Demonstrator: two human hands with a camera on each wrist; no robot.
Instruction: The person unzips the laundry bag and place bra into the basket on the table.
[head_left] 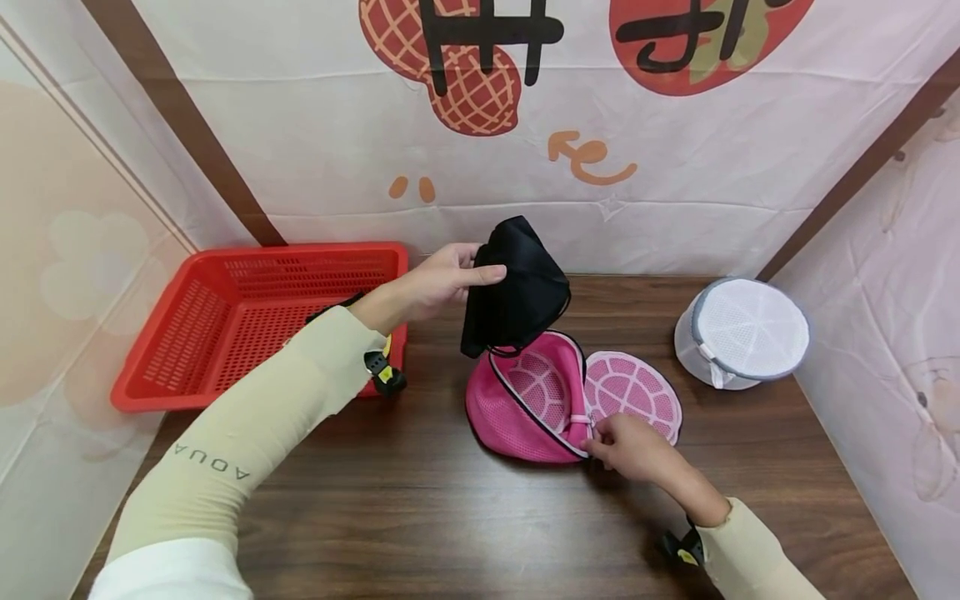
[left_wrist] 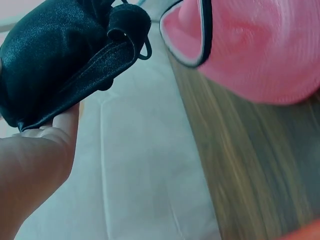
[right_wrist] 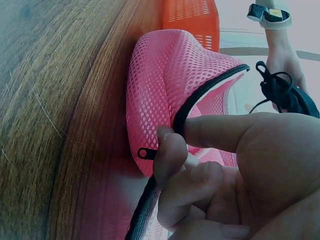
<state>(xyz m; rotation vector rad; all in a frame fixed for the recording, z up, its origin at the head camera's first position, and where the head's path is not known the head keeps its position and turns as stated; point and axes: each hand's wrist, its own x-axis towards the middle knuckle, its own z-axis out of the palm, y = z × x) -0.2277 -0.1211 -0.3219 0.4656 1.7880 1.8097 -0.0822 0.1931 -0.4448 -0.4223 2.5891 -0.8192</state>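
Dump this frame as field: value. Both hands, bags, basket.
left hand: holds black fabric item up by the opening of the pink mesh bag, not inside it
right hand: pinches the bag's zippered rim
pink mesh bag: on table, open, lid folded out to the right
white mesh bag: on table, far right, untouched
red basket: left side, contents partly hidden from view

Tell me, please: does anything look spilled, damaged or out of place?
Nothing stands out. The pink bag is open, lid folded back, but the right hand pinches it and the left hand holds black cloth near it, so this looks deliberate. No spill or damage shows.
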